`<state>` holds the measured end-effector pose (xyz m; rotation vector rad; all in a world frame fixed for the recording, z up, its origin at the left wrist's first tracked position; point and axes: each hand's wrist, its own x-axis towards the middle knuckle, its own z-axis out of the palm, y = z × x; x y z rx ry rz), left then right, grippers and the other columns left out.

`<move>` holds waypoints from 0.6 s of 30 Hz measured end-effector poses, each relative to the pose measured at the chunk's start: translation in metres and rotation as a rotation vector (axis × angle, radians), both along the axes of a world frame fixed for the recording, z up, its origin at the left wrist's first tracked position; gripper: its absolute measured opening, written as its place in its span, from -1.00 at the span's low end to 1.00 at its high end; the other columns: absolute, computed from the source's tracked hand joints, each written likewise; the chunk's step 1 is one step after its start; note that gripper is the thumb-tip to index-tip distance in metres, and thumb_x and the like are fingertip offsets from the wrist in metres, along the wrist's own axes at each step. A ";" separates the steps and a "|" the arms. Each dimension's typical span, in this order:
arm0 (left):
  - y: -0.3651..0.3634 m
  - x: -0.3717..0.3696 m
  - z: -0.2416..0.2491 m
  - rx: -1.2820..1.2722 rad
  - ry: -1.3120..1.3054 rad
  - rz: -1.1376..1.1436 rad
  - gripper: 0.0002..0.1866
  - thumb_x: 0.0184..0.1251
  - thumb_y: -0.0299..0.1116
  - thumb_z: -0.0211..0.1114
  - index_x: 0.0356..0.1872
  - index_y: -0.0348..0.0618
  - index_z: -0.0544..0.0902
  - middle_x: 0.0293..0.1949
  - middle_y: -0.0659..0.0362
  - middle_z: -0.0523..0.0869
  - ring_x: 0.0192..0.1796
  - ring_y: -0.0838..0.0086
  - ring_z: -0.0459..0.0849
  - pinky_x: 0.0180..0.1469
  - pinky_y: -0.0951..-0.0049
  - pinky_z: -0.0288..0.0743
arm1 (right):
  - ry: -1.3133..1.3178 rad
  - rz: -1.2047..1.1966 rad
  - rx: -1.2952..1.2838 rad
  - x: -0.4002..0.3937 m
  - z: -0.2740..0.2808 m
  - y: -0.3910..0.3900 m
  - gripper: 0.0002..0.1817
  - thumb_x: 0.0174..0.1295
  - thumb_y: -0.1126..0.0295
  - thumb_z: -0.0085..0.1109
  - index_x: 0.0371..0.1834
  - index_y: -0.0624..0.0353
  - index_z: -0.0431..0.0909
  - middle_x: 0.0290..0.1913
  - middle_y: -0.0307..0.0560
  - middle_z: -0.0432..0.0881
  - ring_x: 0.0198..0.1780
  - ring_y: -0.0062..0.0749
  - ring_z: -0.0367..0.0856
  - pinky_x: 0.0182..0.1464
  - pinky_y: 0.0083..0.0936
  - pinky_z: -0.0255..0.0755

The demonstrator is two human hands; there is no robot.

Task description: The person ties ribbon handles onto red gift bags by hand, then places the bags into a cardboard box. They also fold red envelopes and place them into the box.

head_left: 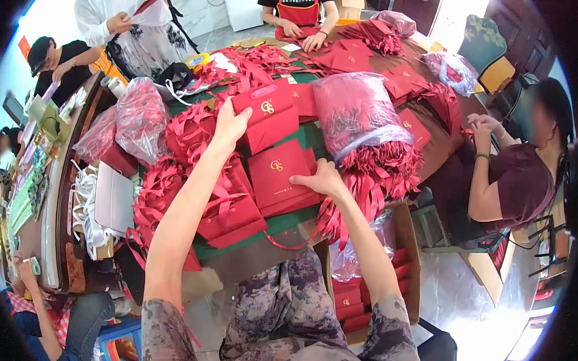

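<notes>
My left hand (232, 124) grips the left edge of a red paper gift bag (279, 126) with a gold logo and a ribbon handle, its thumb along the side. Just below lies a stack of flat red bags (277, 186), the top one printed with the same gold logo. My right hand (322, 180) holds the right edge of this stack, thumb on top and fingers partly hidden. More red bags with loose ribbon handles (227, 207) lie piled to the left, beneath my left forearm.
A plastic-wrapped bundle of red bags (355, 113) stands right of my hands. Below the table edge, a cardboard box (409, 248) holds more red bags. White-handled bags (113, 200) sit at left. Several people work around the table, one seated at right (519, 163).
</notes>
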<state>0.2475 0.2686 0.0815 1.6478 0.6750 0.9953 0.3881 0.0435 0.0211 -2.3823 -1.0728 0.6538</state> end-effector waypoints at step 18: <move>0.007 -0.013 -0.022 -0.537 0.475 -0.226 -0.58 0.29 -0.55 0.34 0.18 -0.17 0.56 -0.08 0.16 0.75 -0.09 0.36 0.75 -0.15 0.33 0.65 | 0.792 -0.306 0.802 -0.009 0.016 -0.166 -0.36 0.21 0.40 0.43 0.31 0.37 0.37 0.19 0.01 0.59 0.17 -0.36 0.60 0.24 -0.39 0.49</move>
